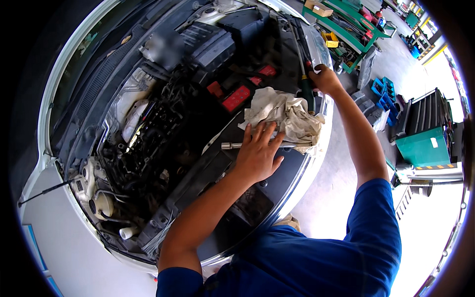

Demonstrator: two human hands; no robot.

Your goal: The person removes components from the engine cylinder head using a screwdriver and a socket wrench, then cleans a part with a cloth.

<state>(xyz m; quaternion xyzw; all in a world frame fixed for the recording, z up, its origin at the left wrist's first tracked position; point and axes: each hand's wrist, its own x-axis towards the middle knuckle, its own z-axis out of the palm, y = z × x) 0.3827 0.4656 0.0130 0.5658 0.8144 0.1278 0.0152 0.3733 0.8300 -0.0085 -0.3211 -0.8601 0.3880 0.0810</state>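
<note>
My left hand (260, 153) lies palm down with its fingers spread over a metal socket wrench (231, 146) on the black front panel. Its fingertips touch the crumpled off-white rag (284, 116). The wrench's socket end shows left of the hand, and its bar runs out to the right. At the car's front right edge, my right hand (324, 80) is closed at the red part of a long, thin, dark tool (306, 52) whose kind I cannot make out. Beside it lies a long screwdriver (307, 94) with a dark green handle, its grip reaching the rag.
The open engine bay holds a black engine cover (205, 44), a red-topped battery (236, 99) and a pale reservoir (101, 205). Beyond the car stand a green tool cart (354, 29), blue bins (385, 94) and a green tool cabinet (423, 148).
</note>
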